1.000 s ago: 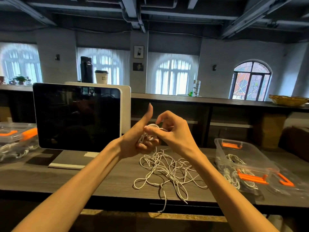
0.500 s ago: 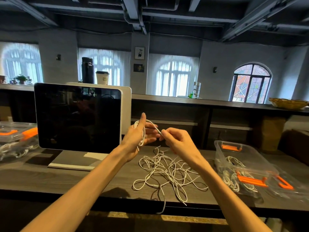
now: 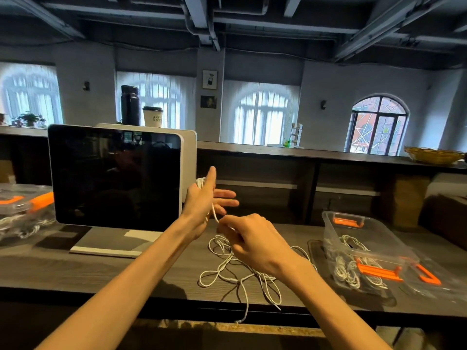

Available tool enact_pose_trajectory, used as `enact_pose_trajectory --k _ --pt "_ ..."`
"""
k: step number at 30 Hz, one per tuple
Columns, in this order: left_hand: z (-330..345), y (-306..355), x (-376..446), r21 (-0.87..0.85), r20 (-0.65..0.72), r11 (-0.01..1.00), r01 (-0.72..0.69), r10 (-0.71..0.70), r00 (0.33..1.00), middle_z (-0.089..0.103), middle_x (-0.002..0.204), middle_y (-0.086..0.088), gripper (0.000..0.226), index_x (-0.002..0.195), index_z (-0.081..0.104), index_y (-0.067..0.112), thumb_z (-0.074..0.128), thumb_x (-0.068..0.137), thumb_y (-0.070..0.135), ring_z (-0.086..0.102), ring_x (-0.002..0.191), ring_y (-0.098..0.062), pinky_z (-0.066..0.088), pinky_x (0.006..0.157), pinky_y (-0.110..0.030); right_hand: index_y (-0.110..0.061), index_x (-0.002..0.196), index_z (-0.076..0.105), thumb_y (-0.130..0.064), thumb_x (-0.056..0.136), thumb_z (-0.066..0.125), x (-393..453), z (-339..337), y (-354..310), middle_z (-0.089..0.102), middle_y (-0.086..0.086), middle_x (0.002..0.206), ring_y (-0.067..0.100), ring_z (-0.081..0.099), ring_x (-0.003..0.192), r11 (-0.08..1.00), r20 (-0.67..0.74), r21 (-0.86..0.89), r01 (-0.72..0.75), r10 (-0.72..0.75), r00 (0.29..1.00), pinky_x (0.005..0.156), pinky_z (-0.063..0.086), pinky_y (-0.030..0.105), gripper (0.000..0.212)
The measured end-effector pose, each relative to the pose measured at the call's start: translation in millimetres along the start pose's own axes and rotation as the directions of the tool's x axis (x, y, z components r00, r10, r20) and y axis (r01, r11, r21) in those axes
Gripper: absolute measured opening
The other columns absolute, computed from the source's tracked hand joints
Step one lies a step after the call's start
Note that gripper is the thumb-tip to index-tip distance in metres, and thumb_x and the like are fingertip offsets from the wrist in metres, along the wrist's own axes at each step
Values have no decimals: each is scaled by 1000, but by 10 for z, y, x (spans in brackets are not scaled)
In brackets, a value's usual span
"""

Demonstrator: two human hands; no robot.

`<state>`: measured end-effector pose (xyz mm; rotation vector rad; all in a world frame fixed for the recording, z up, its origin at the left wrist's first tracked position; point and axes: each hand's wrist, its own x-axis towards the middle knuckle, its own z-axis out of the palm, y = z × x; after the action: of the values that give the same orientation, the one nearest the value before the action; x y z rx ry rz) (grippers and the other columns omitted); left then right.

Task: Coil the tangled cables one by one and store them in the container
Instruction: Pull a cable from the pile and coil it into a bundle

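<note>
A tangle of white cables [image 3: 237,271] lies on the dark wooden table [image 3: 88,271] in front of me, one end hanging over the front edge. My left hand [image 3: 204,205] is raised above it with fingers spread and thumb up, several loops of a white cable [image 3: 201,183] wound around it. My right hand [image 3: 249,238] is lower and to the right, pinching the same cable just below the left palm. A clear plastic container [image 3: 353,238] with orange latches stands at the right and holds coiled white cables.
A dark-screened monitor [image 3: 115,175] on a white stand is at the left, close behind my left hand. The container's clear lid [image 3: 434,276] lies beside it at the right. Another clear box [image 3: 17,210] with cables sits at the far left. A raised shelf runs behind.
My right hand has dropped from beside the left fingers to below the palm, drawing the cable down in another turn. The left hand opened its fingers and stayed raised.
</note>
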<state>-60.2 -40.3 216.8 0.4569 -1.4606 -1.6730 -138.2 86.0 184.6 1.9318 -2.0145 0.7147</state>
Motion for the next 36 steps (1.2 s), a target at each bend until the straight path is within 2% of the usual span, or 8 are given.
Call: enact_pose_trajectory --k 4,6,11,16,19,22,31,36 --pt "-24 -81 -77 316 90 949 -19 -10 996 60 53 2 53 70 50 14 41 101 57 63 54 -12 51 53 -17 -27 108 73 -19 95 66 101 -155 -93 71 -7 99 14 63 80 987 57 -78 140 -136 989 67 50 31 17" --pt "-52 -114 -51 424 190 905 -27 -59 980 52 61 -6 66 63 45 13 33 95 69 56 65 -19 49 66 -24 -26 109 77 -19 92 73 144 -237 -111 74 -5 100 8 65 80 991 29 -35 133 -132 991 68 52 23 18" --pt "-90 -54 -130 317 423 938 139 -271 865 76 91 -3 81 94 70 20 16 90 81 73 89 -20 54 83 -39 -20 95 81 -31 83 85 248 -454 -77 64 -8 87 5 58 72 997 -118 69 -37 45 992 60 46 15 17" --pt "-193 26 -192 305 618 922 238 -382 687 56 66 -9 84 89 60 12 27 78 89 44 38 -8 38 39 -16 -21 77 75 -45 71 90 281 -489 -31 70 -4 79 9 68 71 961 -134 204 -186 216 967 64 61 24 29" --pt "-270 47 -189 308 732 922 235 -388 561 47 52 3 65 67 60 18 58 67 83 35 33 -3 28 35 -12 -25 80 66 -37 76 88 257 -503 22 68 -5 76 10 68 68 931 -40 298 -210 232 972 63 58 18 26" --pt "-316 4 -172 258 785 920 296 -378 491 42 44 6 57 61 53 19 71 71 72 34 29 -4 23 33 -14 -24 95 69 -27 86 82 206 -528 128 73 8 87 23 73 82 818 92 543 -191 168 981 72 62 31 16" --pt "-279 -53 -150 -150 679 915 375 -181 712 40 39 4 44 67 50 12 54 98 44 35 26 -5 20 33 -13 -9 103 69 -36 96 61 84 -317 346 63 6 75 25 70 83 521 150 819 -240 209 966 85 58 35 29" --pt "-204 -111 -91 59 233 988 140 -150 961 66 61 -8 46 101 68 3 52 100 46 61 45 -13 45 42 -16 -11 89 71 -36 105 53 20 -166 377 58 4 63 20 61 61 697 -31 679 -231 341 940 61 54 29 35"
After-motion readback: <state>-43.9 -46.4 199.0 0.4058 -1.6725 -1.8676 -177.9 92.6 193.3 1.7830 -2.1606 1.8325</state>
